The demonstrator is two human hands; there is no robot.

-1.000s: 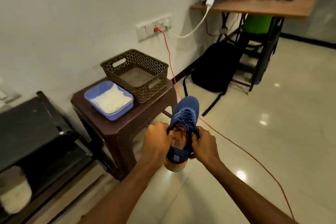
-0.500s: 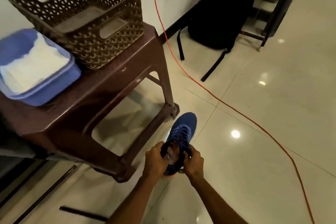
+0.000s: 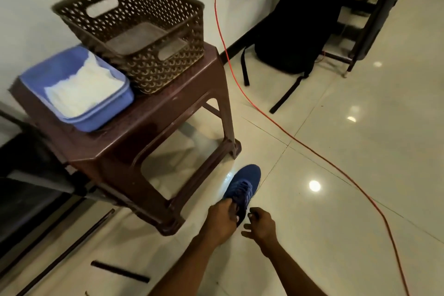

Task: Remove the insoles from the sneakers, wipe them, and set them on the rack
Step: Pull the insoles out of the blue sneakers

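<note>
A blue sneaker [image 3: 245, 182] rests on the tiled floor beside the front leg of the brown stool, toe pointing away from me. My left hand [image 3: 222, 220] grips the sneaker's heel opening, fingers reaching inside. My right hand [image 3: 260, 224] hovers just right of the heel with fingers loosely curled, holding nothing. The insole is hidden inside the shoe. A white cloth [image 3: 84, 89] lies in a blue tub [image 3: 113, 106] on the stool. A dark rack [image 3: 28, 190] sits low at the left edge.
A brown plastic stool [image 3: 153, 118] carries the tub and a brown perforated basket [image 3: 146, 24]. An orange cable [image 3: 312, 149] crosses the floor to the right. A black backpack [image 3: 295, 29] leans by dark table legs [image 3: 374, 14] at the back.
The sneaker went from held in the air down to the floor. My right hand has let go of it and moved slightly right; my left hand still holds the heel.
</note>
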